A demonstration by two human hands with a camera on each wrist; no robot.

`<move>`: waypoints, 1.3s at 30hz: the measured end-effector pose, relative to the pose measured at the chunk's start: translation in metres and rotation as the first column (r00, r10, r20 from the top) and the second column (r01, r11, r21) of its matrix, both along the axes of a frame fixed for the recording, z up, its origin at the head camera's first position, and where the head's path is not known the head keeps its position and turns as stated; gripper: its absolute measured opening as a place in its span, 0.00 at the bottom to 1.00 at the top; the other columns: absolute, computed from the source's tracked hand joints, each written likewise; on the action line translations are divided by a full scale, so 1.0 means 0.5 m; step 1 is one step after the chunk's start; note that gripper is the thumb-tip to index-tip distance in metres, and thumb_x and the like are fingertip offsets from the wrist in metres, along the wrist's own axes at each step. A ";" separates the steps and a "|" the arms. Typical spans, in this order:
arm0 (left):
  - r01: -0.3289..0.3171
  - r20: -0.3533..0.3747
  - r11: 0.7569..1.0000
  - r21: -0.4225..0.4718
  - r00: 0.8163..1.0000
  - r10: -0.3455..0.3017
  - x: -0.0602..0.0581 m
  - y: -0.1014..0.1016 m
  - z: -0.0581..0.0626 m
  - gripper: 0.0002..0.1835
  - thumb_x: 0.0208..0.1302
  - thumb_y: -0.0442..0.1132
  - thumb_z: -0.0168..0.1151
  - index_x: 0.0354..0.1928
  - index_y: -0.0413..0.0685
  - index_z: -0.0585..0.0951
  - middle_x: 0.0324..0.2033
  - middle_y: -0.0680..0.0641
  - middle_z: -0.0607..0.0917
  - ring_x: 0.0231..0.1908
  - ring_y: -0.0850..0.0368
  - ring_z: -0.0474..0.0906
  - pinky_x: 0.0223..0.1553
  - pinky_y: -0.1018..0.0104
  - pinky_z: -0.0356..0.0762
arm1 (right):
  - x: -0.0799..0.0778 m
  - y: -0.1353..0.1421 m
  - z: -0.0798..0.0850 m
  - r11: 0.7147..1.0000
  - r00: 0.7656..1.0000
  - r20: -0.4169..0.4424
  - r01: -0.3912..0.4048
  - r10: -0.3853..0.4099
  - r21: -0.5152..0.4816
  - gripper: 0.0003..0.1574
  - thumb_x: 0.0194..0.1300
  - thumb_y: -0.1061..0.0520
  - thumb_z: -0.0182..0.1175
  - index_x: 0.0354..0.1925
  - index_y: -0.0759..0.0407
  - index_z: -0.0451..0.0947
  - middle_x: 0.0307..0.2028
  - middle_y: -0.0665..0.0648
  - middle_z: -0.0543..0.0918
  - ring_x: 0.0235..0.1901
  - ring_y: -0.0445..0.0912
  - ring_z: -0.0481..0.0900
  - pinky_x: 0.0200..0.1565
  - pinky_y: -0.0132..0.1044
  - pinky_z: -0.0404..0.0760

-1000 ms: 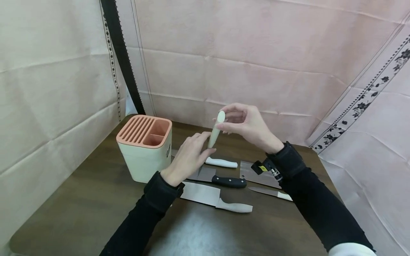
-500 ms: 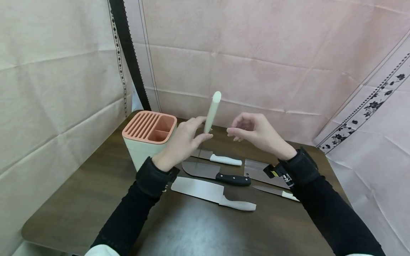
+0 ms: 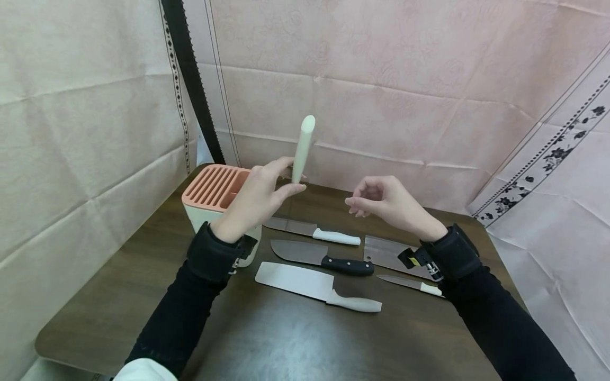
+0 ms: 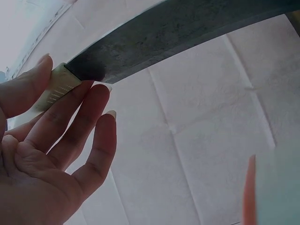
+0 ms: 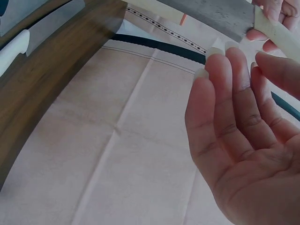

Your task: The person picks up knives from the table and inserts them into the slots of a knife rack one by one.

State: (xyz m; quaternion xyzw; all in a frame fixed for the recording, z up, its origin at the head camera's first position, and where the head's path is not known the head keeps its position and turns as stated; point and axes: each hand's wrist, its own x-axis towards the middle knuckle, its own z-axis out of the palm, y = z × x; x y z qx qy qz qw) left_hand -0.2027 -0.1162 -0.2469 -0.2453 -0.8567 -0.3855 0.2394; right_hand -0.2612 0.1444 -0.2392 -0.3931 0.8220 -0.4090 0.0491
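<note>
My left hand [image 3: 259, 193] pinches a knife with a pale green handle [image 3: 302, 148] between thumb and fingers, close to where the handle meets the blade. Its handle end points up in the head view. The broad dark blade [image 4: 159, 40] fills the top of the left wrist view. Beside and partly behind that hand stands a pale green knife block [image 3: 197, 216] with a slotted orange top. My right hand [image 3: 388, 203] hovers over the table with loosely bent fingers and holds nothing; in the right wrist view it is apart from the knife.
On the brown table [image 3: 119, 296] lie a white-handled knife [image 3: 335, 237], a black-handled knife [image 3: 348, 265], a cleaver with a pale handle [image 3: 295, 280], a wide blade [image 3: 388, 254] partly behind the right wrist, and a small paring knife [image 3: 405, 282]. Pale cloth [image 3: 381, 79] hangs behind.
My right hand has let go of the green-handled knife and drawn away to the right. My left hand has carried the knife up and left, towards the knife block.
</note>
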 end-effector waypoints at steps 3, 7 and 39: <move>-0.005 -0.005 1.000 0.001 1.000 0.005 -0.002 -0.006 0.008 0.21 0.57 0.36 0.64 0.52 0.39 0.75 0.40 0.41 0.87 0.45 0.54 0.79 0.45 0.50 0.77 | -0.002 0.002 -0.002 1.000 1.000 -0.001 -0.003 0.003 0.004 0.07 0.60 0.59 0.60 0.31 0.63 0.76 0.28 0.65 0.85 0.26 0.47 0.82 0.30 0.35 0.85; -0.001 -0.014 1.000 0.006 1.000 0.001 -0.004 -0.011 0.020 0.20 0.56 0.36 0.64 0.52 0.39 0.75 0.39 0.41 0.87 0.42 0.54 0.80 0.44 0.51 0.79 | -0.002 0.004 -0.003 1.000 1.000 0.001 -0.007 0.007 0.003 0.06 0.60 0.60 0.60 0.31 0.63 0.77 0.28 0.63 0.86 0.26 0.47 0.82 0.29 0.35 0.85; -0.104 -0.143 0.994 0.037 0.984 0.108 0.003 -0.058 0.128 0.17 0.58 0.33 0.62 0.50 0.36 0.78 0.37 0.37 0.87 0.35 0.52 0.81 0.40 0.52 0.81 | -0.003 0.010 -0.019 1.000 0.999 0.035 -0.010 0.009 0.015 0.06 0.60 0.60 0.60 0.31 0.63 0.76 0.28 0.63 0.85 0.25 0.47 0.82 0.29 0.35 0.85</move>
